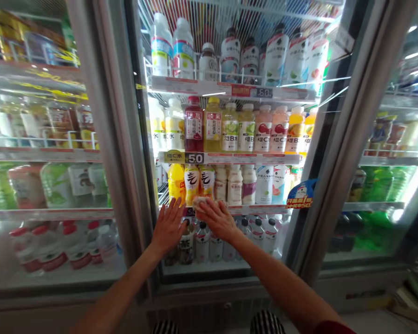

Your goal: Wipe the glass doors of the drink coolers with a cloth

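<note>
My left hand (170, 226) is open, its fingers spread flat toward the glass door (226, 273) of the middle drinks fridge. A pale crumpled cloth (199, 202) shows under the fingertips of my right hand (218, 218), which holds it against the glass. Most of the cloth is covered by that hand. Just above my hands, behind the glass, stand an orange juice bottle (176, 180) and yellow-and-black bottles (191, 181). A dark tea bottle (186, 246) stands below, between my forearms.
Metal door frames (113, 116) flank the middle door, with the right frame (348, 153) slanting. A blue sticker (301, 194) is on the glass at right. Shelves of bottles fill the fridges on both sides. My striped knees (266, 322) show at the bottom edge.
</note>
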`<action>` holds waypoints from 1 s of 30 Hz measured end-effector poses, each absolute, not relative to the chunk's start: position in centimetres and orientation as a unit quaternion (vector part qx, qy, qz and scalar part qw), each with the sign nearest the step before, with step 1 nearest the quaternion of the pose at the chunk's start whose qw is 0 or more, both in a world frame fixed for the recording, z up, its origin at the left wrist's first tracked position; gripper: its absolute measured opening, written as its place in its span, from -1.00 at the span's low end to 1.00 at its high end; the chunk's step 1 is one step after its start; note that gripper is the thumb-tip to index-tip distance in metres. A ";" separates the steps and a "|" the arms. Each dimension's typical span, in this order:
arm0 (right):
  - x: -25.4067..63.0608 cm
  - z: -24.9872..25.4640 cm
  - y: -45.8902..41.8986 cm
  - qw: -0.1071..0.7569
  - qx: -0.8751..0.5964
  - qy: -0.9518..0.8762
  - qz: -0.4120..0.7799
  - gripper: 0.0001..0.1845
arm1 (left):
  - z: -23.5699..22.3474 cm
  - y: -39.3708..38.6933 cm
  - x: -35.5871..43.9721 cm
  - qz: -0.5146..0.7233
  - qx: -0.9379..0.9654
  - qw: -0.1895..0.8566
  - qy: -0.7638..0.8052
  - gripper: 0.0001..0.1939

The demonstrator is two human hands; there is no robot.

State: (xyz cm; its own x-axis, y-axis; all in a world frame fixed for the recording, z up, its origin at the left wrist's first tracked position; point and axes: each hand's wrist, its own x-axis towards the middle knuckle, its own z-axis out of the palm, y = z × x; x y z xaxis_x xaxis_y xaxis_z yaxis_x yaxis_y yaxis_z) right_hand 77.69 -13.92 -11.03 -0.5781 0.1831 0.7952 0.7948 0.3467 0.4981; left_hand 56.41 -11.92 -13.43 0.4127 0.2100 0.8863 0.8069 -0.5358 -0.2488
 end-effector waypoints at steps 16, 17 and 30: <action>68.2 -5.2 -11.1 0.333 -0.308 -0.784 -0.424 -0.52 | -11.9 -15.3 50.8 -0.557 -0.685 0.298 -0.363 -0.32; 67.4 -4.2 -10.9 0.355 -0.324 -0.769 -0.421 -0.52 | -11.7 -15.3 50.5 -0.563 -0.677 0.297 -0.370 -0.32; 66.8 -2.7 -9.7 0.325 -0.274 -0.782 -0.456 -0.52 | -9.8 -15.2 49.7 -0.579 -0.660 0.292 -0.378 -0.33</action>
